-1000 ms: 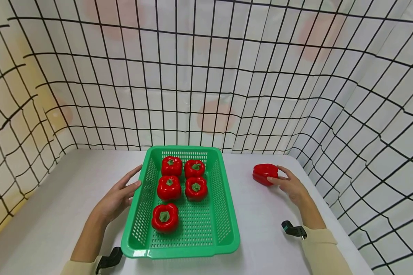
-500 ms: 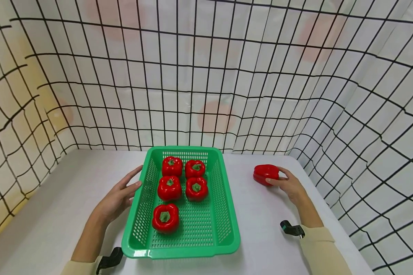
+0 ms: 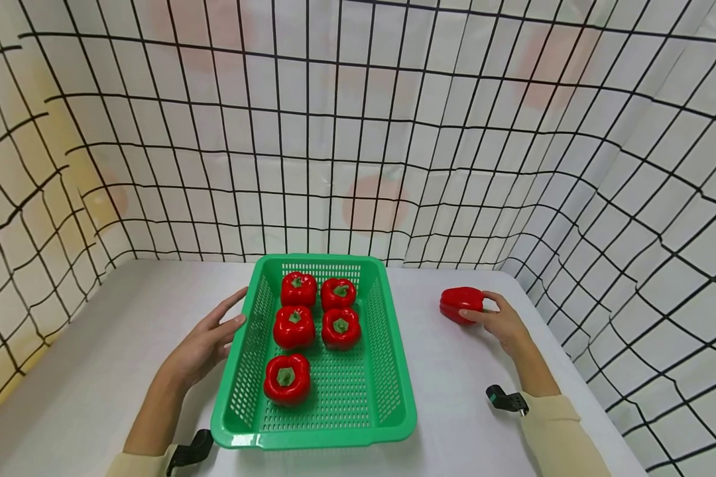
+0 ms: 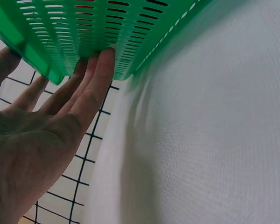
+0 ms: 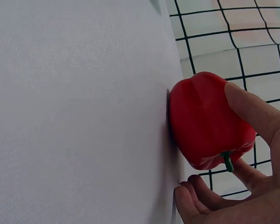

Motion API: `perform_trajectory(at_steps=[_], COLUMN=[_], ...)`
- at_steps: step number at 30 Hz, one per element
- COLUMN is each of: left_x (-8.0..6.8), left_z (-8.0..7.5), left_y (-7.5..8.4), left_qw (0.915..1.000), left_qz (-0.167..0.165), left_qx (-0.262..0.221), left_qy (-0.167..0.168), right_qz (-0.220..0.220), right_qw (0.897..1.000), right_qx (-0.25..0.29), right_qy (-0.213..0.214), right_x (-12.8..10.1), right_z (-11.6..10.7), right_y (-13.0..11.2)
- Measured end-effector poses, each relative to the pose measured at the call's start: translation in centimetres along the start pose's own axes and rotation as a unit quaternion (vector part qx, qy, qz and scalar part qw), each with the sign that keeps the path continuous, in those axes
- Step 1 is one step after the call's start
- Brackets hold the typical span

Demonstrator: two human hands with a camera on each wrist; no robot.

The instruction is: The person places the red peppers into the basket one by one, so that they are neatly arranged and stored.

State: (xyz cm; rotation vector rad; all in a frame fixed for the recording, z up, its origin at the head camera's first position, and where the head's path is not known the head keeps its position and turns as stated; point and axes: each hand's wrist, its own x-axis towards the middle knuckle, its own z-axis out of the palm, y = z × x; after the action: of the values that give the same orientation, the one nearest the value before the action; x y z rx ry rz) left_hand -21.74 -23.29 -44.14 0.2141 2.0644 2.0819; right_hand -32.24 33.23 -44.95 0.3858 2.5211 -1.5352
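Right hand curling fingers round glossy red bell pepper lying on white desk.
Left hand pressing flat, straight-fingered, against green perforated plastic basket, seemingly steadying it.

Red peppers with green stems, green perforated basket, white table, white black-gridded backdrop

both forearms reach forward in pale sleeves, a black mount at each wrist. the left hand lies flat, fingers straight and together, thumb spread. the right hand has its thumb and curled fingers closed in a grip.
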Motion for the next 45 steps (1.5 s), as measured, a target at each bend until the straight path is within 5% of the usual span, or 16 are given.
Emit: perform_trajectory(at_steps=[12,36,45], left_x=[0.0,-0.1,0.0], left_z=[0.0,-0.2,-0.1], left_y=[0.0,-0.3,-0.3], left_qw=[1.0,0.9999,1.0], left_qz=[0.0,0.004,0.001], left_qx=[-0.003,-0.004,-0.002], left_qy=[-0.003,-0.01,-0.009], right_qz=[-0.014,-0.082,-0.086], right_qw=[1.0,0.986,0.984], right_qx=[0.022,-0.144,-0.152], right_qy=[-0.015,0.017,0.045], right_x=[-0.7,-1.5,-1.8], right_z=[-0.1,1.1,2.5], right_y=[-0.8,-2.7,-3.4])
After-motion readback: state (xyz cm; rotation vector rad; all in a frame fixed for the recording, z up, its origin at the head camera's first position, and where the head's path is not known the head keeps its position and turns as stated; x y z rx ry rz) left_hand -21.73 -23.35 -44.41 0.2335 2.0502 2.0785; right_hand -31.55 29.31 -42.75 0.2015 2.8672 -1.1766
